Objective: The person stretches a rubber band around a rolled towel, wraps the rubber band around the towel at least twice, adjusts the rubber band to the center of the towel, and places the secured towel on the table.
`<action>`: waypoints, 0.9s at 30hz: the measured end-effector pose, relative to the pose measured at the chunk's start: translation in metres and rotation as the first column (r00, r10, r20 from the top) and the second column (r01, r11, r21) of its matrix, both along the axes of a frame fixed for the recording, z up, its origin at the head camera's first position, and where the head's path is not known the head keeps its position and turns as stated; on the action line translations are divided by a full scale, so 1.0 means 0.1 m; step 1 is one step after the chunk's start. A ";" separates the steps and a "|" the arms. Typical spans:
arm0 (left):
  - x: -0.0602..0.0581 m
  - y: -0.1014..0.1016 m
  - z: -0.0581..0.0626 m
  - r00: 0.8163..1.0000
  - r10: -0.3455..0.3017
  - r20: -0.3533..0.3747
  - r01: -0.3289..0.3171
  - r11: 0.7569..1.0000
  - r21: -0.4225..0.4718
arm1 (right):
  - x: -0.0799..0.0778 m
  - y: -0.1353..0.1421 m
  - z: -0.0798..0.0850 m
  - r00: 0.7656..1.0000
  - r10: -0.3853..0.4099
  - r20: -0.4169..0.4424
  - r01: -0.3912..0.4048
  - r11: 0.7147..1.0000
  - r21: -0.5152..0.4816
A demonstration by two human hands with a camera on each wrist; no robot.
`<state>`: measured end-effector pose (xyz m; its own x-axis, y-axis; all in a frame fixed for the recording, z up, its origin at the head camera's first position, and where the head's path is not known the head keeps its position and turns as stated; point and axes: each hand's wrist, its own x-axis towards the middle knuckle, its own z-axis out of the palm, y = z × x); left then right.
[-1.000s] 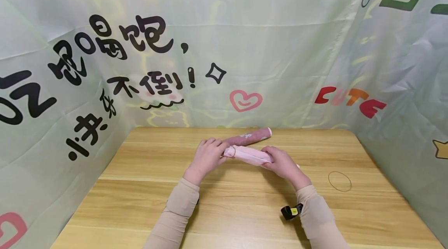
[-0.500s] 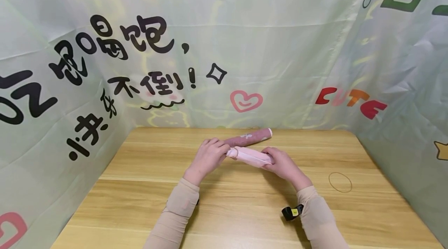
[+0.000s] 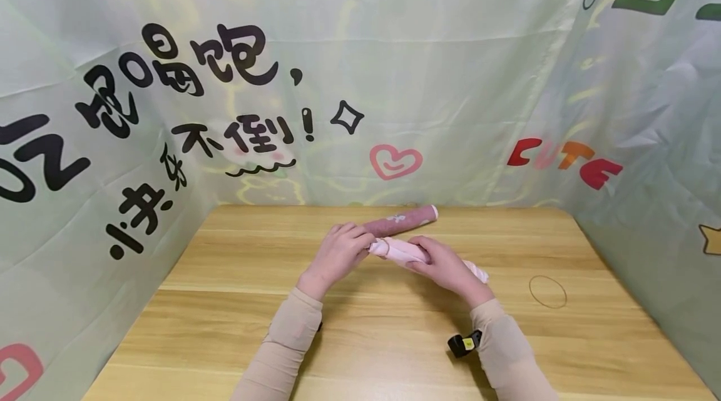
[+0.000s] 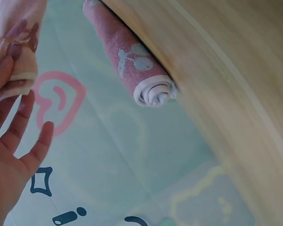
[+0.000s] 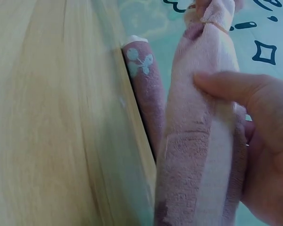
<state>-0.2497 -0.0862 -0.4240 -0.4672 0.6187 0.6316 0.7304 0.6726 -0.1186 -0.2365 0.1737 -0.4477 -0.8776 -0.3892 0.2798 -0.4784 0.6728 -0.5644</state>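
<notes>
A rolled light pink towel [image 3: 398, 251] is held above the table between both hands. At its left end my left hand [image 3: 337, 256] pinches the towel with thumb and fingers, the remaining fingers spread in the left wrist view. A thin rubber band [image 5: 217, 24] circles the towel near that end and gathers it into a neck. My right hand [image 3: 447, 266] grips the towel around its middle, thumb lying along the top. The towel's far right end sticks out past the right hand. Part of the towel is hidden by the hands.
Behind the hands a darker pink rolled towel [image 3: 405, 220] with a pale pattern lies on the wooden table [image 3: 236, 276]. A loose rubber band [image 3: 543, 276] rests on the right side. Printed cloth [image 3: 450, 88] encloses the back and sides.
My right hand has slid left along the light pink towel, so its right end now shows behind the hand. The left hand has shifted slightly right, still at the banded end.
</notes>
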 end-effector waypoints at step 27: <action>0.03 0.09 0.03 0.929 0.067 0.364 -0.092 0.995 0.050 | 0.03 -0.11 0.02 0.995 -0.010 -0.095 0.010 1.000 -0.002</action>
